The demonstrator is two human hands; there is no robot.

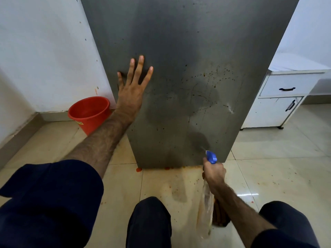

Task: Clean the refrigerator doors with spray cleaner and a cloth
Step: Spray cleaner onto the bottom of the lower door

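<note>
The right hand [214, 173] is gripping the neck of a clear plastic spray bottle [206, 203], its long axis running up from the floor toward the refrigerator door [188, 68], its blue nozzle [211, 156] pointing at the door's lower right. The left hand [131, 86] is pressing flat, fingers spread, against the dull grey, speckled metal. A round red bucket [89, 113] is standing left; the floor looks possibly wet.

The left hand [131, 90] presses flat, fingers spread, on the stained refrigerator door [188, 72]. The right hand [214, 173] grips a spray bottle [211, 157] aimed at its lower corner.
</note>
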